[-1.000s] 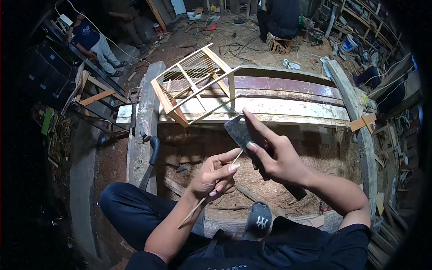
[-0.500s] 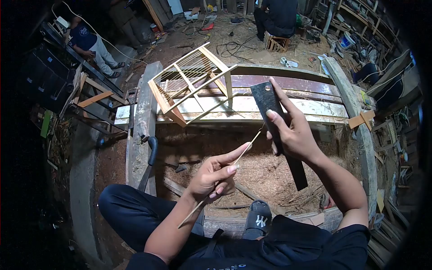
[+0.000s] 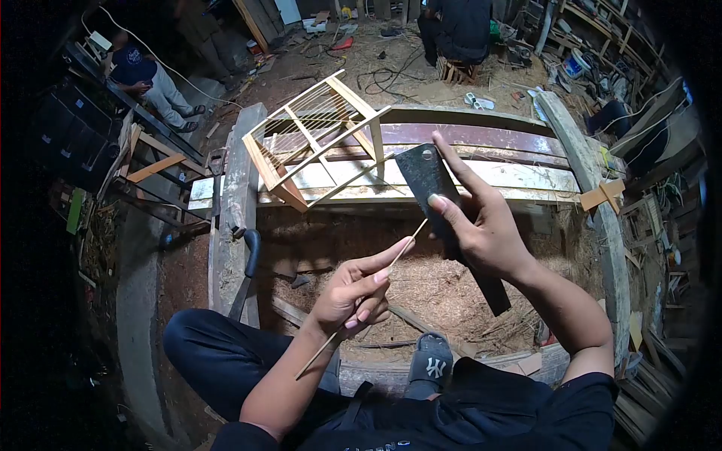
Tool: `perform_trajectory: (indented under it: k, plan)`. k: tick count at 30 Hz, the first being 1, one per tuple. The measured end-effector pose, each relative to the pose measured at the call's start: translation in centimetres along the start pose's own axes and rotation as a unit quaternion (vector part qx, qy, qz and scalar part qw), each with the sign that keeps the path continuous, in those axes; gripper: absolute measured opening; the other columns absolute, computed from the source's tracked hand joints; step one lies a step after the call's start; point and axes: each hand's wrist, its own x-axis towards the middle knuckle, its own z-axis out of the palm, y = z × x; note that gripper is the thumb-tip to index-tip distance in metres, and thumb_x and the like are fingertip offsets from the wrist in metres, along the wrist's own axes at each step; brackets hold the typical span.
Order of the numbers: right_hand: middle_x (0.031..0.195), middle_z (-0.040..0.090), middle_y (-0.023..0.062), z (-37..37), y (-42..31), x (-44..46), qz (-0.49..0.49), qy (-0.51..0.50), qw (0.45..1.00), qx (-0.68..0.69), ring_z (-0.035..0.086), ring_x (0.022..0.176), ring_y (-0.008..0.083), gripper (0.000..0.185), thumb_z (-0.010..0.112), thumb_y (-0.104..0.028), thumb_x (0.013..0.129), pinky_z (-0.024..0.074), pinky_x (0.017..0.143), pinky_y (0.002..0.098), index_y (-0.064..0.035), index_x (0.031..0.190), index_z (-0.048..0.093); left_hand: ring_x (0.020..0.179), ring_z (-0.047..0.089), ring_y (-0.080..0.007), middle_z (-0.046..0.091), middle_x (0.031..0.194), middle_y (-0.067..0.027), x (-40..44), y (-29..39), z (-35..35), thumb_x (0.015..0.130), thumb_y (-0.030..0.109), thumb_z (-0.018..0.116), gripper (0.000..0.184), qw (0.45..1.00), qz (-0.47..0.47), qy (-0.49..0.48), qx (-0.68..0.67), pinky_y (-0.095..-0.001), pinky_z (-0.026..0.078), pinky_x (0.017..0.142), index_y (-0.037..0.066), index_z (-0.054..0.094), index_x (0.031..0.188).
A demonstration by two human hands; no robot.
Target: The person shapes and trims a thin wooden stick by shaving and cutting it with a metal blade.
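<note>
My left hand (image 3: 359, 293) pinches a thin bamboo stick (image 3: 325, 349) that slants from beside my forearm up to the right. My right hand (image 3: 485, 225) is wrapped round a dark flat metal blade (image 3: 423, 174) with a round hole near its upper end. The stick's upper tip meets the blade's left edge by my right thumb; whether they touch is hard to tell. Beyond my hands, a wooden frame strung with many thin bamboo rods (image 3: 314, 143) stands tilted on the bench planks (image 3: 481, 179).
A handled tool with a dark curved grip (image 3: 253, 252) leans at the left beam (image 3: 239, 195). Shavings (image 3: 444, 289) cover the ground below my hands. One person (image 3: 147, 79) sits at far left, another (image 3: 459, 34) at the back. Crossed wood pieces (image 3: 603, 197) lie on the right beam.
My right hand has shifted left with the blade, bringing its edge to the stick's tip. My left hand has moved slightly left, still pinching the stick. The whole view has shifted a little.
</note>
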Motion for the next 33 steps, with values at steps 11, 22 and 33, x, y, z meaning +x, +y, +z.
perform_trajectory:
  k: [11,22,33]
  plan:
    - [0.108,0.072,0.0281,1.1,0.8,0.0,-0.094,0.007,0.991,-0.094,0.072,0.094,0.0191,0.075,0.064,0.005,0.089,0.0561,0.079,0.0308,-0.019,0.156,0.039,0.036,0.039,-0.0021,0.05,0.052,0.0038,0.1,-0.1,0.5,0.103,0.009,0.056,0.047,0.99,0.0,0.11,0.085,-0.0208,0.028,0.04,0.0,0.047,0.148]
    - [0.103,0.074,0.0252,0.9,0.0,-0.8,-0.039,0.019,0.995,-0.091,0.068,0.073,0.0126,0.07,0.062,0.002,0.094,0.0549,0.068,0.0305,-0.0206,0.156,0.04,0.038,0.038,-0.002,0.05,0.055,0.0049,-0.3,-0.3,0.9,0.097,0.005,0.064,0.05,0.989,-0.008,0.12,0.086,-0.0195,0.03,0.038,0.003,0.051,0.146]
    - [0.108,0.074,0.0232,1.3,1.5,0.4,-0.104,0.05,0.993,-0.038,0.067,0.079,0.0101,0.07,0.064,0.001,0.092,0.0553,0.073,0.0292,-0.0202,0.155,0.042,0.033,0.033,-0.0034,0.046,0.049,0.0031,0.6,-0.5,1.8,0.097,0.005,0.063,0.051,0.981,-0.017,0.171,0.093,-0.0209,0.027,0.036,0.008,0.052,0.146]
